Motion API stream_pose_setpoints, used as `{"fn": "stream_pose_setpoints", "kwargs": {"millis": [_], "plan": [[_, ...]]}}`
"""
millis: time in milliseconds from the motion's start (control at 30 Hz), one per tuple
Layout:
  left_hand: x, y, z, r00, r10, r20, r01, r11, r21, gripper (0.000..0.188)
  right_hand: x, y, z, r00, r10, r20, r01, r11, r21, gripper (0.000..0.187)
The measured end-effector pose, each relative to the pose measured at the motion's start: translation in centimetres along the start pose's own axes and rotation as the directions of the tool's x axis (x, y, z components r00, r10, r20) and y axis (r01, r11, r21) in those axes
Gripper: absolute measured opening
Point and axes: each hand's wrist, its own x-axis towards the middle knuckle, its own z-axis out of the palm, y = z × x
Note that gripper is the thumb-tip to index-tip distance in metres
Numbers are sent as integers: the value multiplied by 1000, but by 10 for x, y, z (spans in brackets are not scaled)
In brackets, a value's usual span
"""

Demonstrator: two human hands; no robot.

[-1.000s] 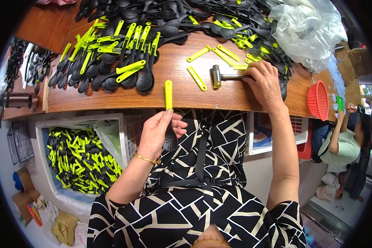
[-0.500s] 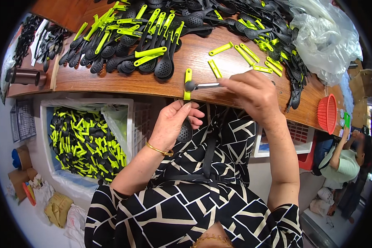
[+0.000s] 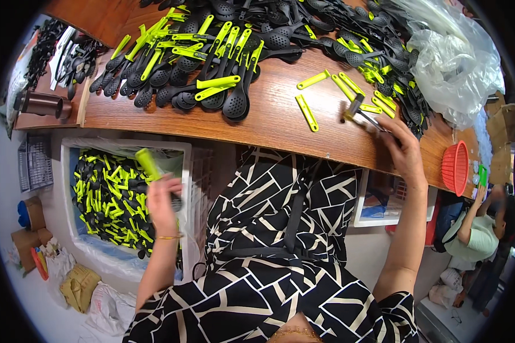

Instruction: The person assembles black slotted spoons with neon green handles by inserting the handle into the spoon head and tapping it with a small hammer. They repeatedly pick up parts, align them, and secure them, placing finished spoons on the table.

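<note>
The left hand, a bracelet at its wrist, is over the right side of a white box below the bench, blurred; its fingers look clamped on a spoon, whose lime handle sticks up and to the left past them, while its dark bowl is partly hidden behind the hand. Under that hand the box is filled with a jumble of black-and-lime spoons, and a clear liner lies along the far right corner. The right hand is at the front part of the bench, its fingers closed on the end of the shaft of a small hammer, whose head points left and away, near some loose lime handles. Left of these, a row of handled spoons lies with bowls toward the front edge and handles pointing away, two more lime handles lying across it. Black spoons are heaped along the back, reaching down the right side beside a clear bag. A red basket sits at the right end, and a brown cup lies on its side at far left. Beyond the basket, another person raises a hand near a green object.
</note>
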Motion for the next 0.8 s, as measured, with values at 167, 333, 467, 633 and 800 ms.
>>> {"fn": "stream_pose_setpoints", "kwargs": {"millis": [167,333,467,633,800], "plan": [[15,-69,-159,607,-501,-617,405,863,-303,44,14,1,-2,979,-129,-158,69,937,-341,25],[56,64,-11,885,437,-161,-305,806,508,36,49,-54,43,928,-334,-165,285,921,-265,11],[88,143,90,589,663,462,-753,244,611,37,59,-87,89,943,-326,-72,296,916,-271,17],[128,150,132,558,543,628,-778,79,623,41,61,-92,100,939,-332,-84,286,894,-344,14],[153,143,124,598,488,635,-772,141,620,37,54,-85,95,956,-256,-140,239,962,-130,17]]}}
